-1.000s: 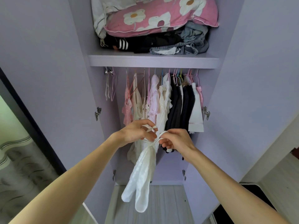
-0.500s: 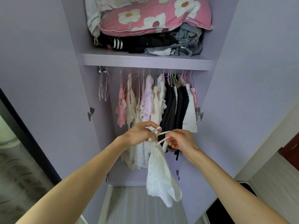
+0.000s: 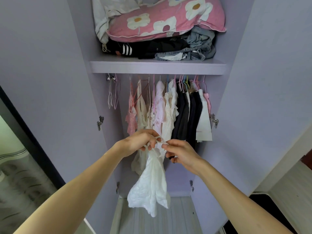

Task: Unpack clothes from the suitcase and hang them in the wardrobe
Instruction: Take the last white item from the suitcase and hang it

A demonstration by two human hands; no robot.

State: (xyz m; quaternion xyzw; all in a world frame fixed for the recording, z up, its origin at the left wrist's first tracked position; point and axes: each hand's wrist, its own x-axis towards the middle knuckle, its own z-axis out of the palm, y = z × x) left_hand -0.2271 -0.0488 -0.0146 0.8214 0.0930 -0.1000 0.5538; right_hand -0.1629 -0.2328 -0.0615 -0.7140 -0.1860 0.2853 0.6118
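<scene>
A: Why is the top [image 3: 152, 183] held up like that?
B: It is gripped by its straps [image 3: 160, 140] so that the body can hang free and untwisted. The straps are pinched in the curled fingers of the left hand [image 3: 140, 142]. One strap end is nipped between thumb and forefinger of the right hand [image 3: 182, 154]. The hands are set close together, just in front of the hung clothes [image 3: 168, 108].
A: Is a hanger held?
B: None can be made out in either hand. It is judged that the straps are being sorted before a hanger is fetched. Bare hangers [image 3: 112, 95] are seen at the left end of the rail, apart from the clothes.
A: Where is the top placed?
B: It is not yet hung. It is held in the air before the open wardrobe [image 3: 108, 149], below the rail, with its hem above the wardrobe floor [image 3: 152, 220].
A: And the room?
B: Lilac doors [image 3: 270, 81] are swung open on both sides. On the shelf [image 3: 157, 67] above the rail, a flowered pillow [image 3: 165, 19] is laid on folded dark clothes and denim. A dark shape [image 3: 273, 210] is seen at lower right; whether it is the suitcase cannot be told.
</scene>
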